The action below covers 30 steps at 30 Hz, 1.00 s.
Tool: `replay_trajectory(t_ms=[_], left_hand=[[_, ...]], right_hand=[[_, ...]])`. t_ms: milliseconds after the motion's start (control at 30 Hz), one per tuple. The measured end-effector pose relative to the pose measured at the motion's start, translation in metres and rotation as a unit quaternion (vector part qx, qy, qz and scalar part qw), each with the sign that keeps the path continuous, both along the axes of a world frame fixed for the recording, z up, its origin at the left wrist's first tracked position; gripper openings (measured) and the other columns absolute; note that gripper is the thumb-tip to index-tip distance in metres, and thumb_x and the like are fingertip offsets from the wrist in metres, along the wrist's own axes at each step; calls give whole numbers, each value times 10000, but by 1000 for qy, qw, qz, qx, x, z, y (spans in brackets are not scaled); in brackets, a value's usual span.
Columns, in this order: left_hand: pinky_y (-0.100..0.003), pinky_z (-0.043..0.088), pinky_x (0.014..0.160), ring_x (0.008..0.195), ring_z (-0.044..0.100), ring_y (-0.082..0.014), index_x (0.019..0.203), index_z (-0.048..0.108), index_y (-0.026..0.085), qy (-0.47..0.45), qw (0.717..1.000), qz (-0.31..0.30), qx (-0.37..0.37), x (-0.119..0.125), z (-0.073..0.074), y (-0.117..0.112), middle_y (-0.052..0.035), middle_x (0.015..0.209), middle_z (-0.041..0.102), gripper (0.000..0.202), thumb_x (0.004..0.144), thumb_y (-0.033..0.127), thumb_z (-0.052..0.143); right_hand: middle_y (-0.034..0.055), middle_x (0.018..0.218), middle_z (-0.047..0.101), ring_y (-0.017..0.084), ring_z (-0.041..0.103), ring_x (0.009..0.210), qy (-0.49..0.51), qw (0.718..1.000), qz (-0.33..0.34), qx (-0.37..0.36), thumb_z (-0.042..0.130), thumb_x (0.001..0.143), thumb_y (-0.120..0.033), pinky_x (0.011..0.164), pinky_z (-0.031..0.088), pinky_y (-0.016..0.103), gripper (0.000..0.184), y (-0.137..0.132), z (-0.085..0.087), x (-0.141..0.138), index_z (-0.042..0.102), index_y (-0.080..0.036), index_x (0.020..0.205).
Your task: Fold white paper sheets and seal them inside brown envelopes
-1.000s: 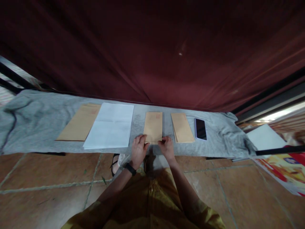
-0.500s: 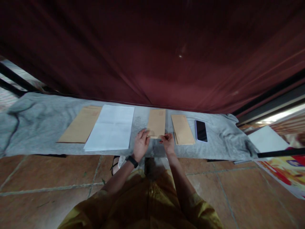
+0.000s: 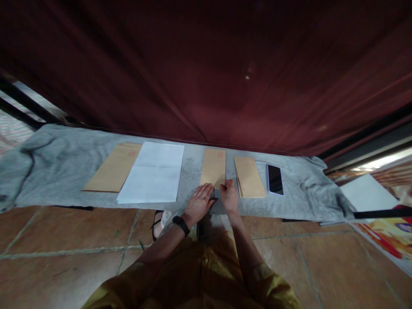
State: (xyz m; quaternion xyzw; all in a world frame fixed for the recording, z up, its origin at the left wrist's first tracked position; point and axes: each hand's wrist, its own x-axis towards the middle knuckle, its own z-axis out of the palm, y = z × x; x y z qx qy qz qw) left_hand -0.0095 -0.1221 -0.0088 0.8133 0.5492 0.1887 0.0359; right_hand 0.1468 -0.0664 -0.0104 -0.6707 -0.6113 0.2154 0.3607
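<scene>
A brown paper envelope point(image 3: 213, 165) lies lengthwise on the grey cloth in front of me, with a faint red mark near its far end. My left hand point(image 3: 200, 201), wearing a black wristband, rests flat with fingers stretched out on the envelope's near edge. At the near right corner, my right hand point(image 3: 228, 195) is closed, thumb and fingers pinching the envelope's edge. The fingers partly cover that near end. Just right of it are more brown envelopes point(image 3: 251, 178), stacked slightly askew.
White paper sheets point(image 3: 152, 174) lie to the left, beside more brown envelopes point(image 3: 112, 167). On the right is a phone point(image 3: 275, 179) with a pale purple case. Grey cloth point(image 3: 302, 184) covers the narrow surface. A dark red curtain point(image 3: 206, 86) hangs behind it.
My left hand has moved from the envelope's left corner onto its near edge and flattened there. The right hand has curled in more at the right corner.
</scene>
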Motion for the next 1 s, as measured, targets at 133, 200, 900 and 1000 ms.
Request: replay_trajectory(t_ms=[133,200,900,1000], left_hand=[[-448,359,1202,1457,414,-256,1438,507,127,6,1000,4,-3,2,1,-1,-135,1525,506,492,997,346,502],[-452,357,1205,1457,413,-252,1451,499,138,2,1000,6,0,2,0,-1,-130,1524,509,492,994,320,484],[-456,338,1223,1471,392,-241,1477,477,114,3,999,35,-5,-10,2,-6,-135,1544,478,511,987,239,407],[-469,334,1223,1465,402,-244,1475,480,124,3,999,47,1,-17,3,-8,-132,1544,477,501,1007,285,404]], right_hand=[[163,1121,666,258,653,998,-76,994,16,74,451,983,-290,856,525,400,271,-13,3,-2,611,-165,1161],[177,1240,644,271,607,1154,-91,988,69,102,410,1013,-286,974,494,450,320,-22,4,-5,622,-164,1218],[150,1499,527,259,459,1422,-180,961,179,107,373,1066,-357,1193,300,507,473,-55,-7,-7,486,-165,1483],[157,1501,522,260,463,1418,-197,960,166,110,361,1071,-337,1196,299,497,473,-55,-7,-2,486,-138,1481]])
